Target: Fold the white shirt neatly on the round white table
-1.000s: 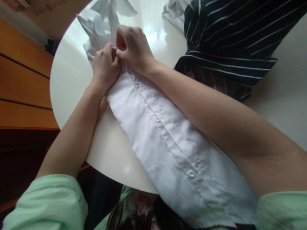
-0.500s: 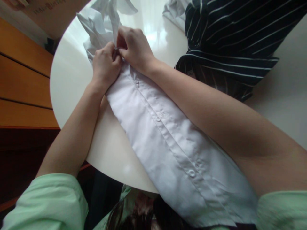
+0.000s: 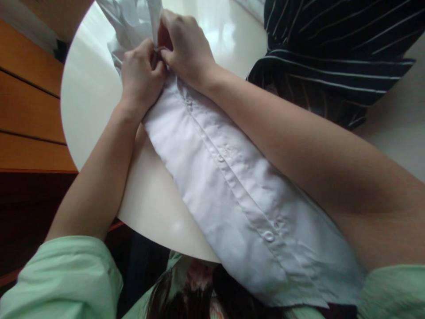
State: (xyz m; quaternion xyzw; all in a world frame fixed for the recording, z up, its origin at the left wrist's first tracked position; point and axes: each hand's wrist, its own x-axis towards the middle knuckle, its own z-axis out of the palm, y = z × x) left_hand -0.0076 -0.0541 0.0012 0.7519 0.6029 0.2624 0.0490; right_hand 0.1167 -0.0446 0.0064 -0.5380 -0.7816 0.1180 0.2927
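Note:
A white button-up shirt (image 3: 229, 195) lies stretched across the round white table (image 3: 89, 102), its buttoned front strip running from near me toward the far side. My left hand (image 3: 139, 79) and my right hand (image 3: 186, 48) meet at the far end of that strip. Both pinch the shirt's fabric there, fingers closed around a small spot between them. What is between the fingertips is hidden. Beyond my hands the rest of the shirt bunches up (image 3: 129, 22).
A dark navy garment with thin white stripes (image 3: 332, 57) lies on the table to the right. Wooden drawer fronts (image 3: 26, 110) stand to the left of the table. The table's near edge curves under my forearms.
The view has shifted slightly, so my hands sit higher in the frame. Both hands stay pinched on the same spot of the shirt.

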